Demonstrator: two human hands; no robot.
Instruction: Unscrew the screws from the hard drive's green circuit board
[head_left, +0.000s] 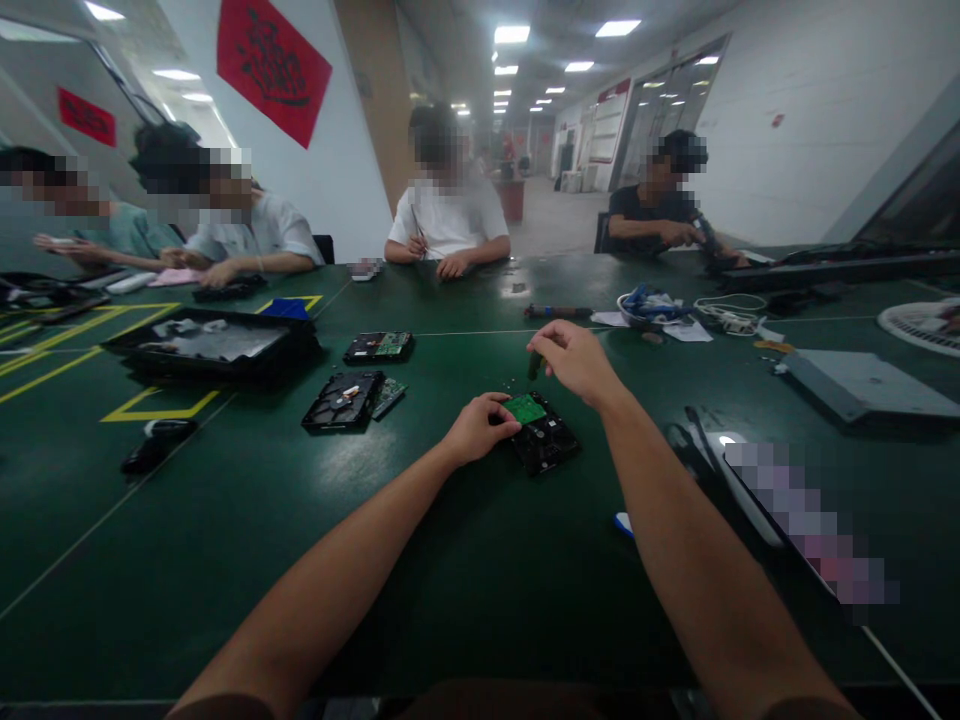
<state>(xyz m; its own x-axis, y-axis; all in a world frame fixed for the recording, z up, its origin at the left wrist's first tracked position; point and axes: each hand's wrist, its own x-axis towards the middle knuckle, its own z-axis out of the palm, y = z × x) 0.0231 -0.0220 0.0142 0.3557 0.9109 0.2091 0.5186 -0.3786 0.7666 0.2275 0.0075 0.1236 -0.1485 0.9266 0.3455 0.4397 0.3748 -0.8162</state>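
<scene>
On the green table in front of me lies a black hard drive (545,442) with a green circuit board (526,408) on its upper side. My left hand (484,428) grips the drive's left edge, thumb and fingers pinched at the board's corner. Raised above the drive's far edge, my right hand (574,360) pinches a short, dark olive piece (534,366) that hangs downward; its exact kind is not clear. A few tiny bits, perhaps screws, lie just beyond the drive.
Left of my hands are another hard drive (377,346), an opened drive casing (343,402) and a loose circuit board (390,397). A black tray (217,345) stands farther left. To the right lie a grey metal box (874,385), cables (652,305) and a blurred-out flat device (810,520). Several people sit opposite.
</scene>
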